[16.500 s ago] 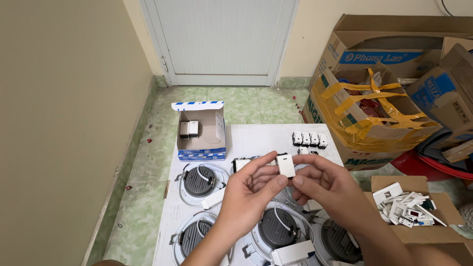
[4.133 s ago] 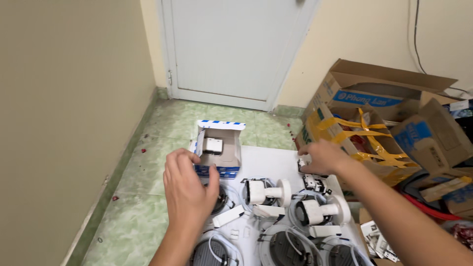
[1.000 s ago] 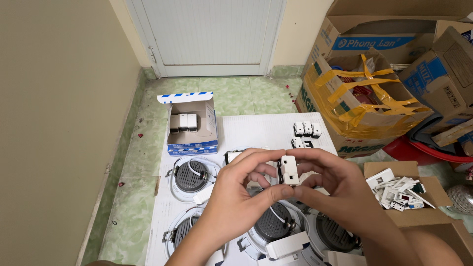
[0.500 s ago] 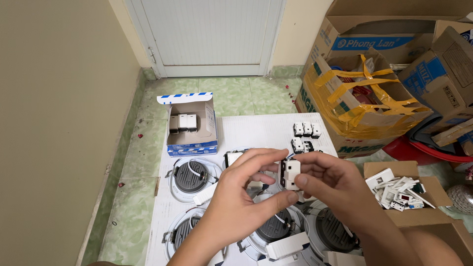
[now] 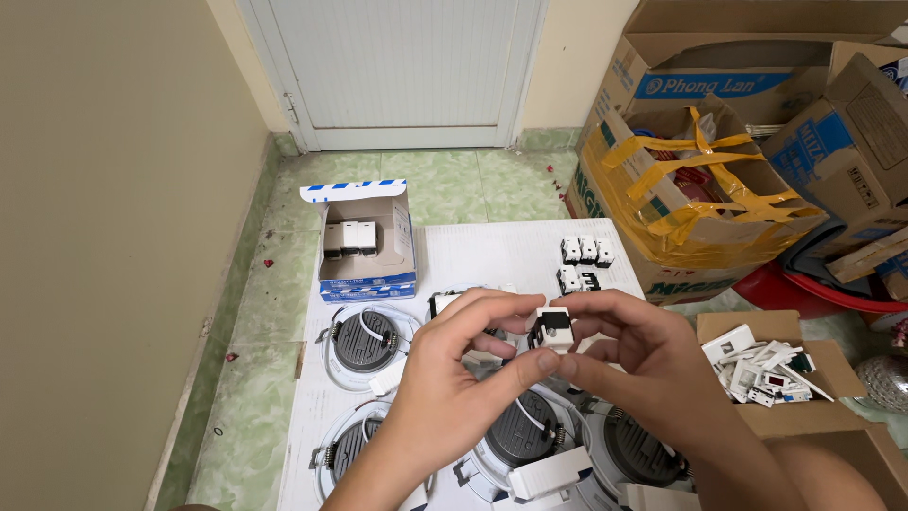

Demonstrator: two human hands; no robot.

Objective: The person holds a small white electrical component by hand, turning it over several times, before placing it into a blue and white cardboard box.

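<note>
Presently both hands meet above the middle of the white sheet [image 5: 492, 251] laid on the floor, and a small white switch module [image 5: 552, 327] is held between them. The left hand [image 5: 445, 388] comes in from the lower left; its thumb tip presses the module's lower edge while its forefinger arches over towards the top. The right hand [image 5: 653, 364] comes in from the lower right, its fingers closed on the module's right side and rear. The module therefore sits at the tips of both sets of fingers, roughly equally near to each hand, clear of everything beneath it.

The module is a compact white block, a little taller than wide, its long axis close to upright and tilted slightly. A dark recess shows on its upper face; finer detail cannot be made out.

Surroundings: a small open carton with blue trim [image 5: 367, 248] lies well apart to the upper left and holds three similar modules in a row. A loose group of modules [image 5: 584, 263] lies on the sheet just beyond the hands. Round recessed light fittings [image 5: 364, 339] lie beside and beneath the hands. A shallow box of white parts [image 5: 768, 367] stands to the right.
</note>
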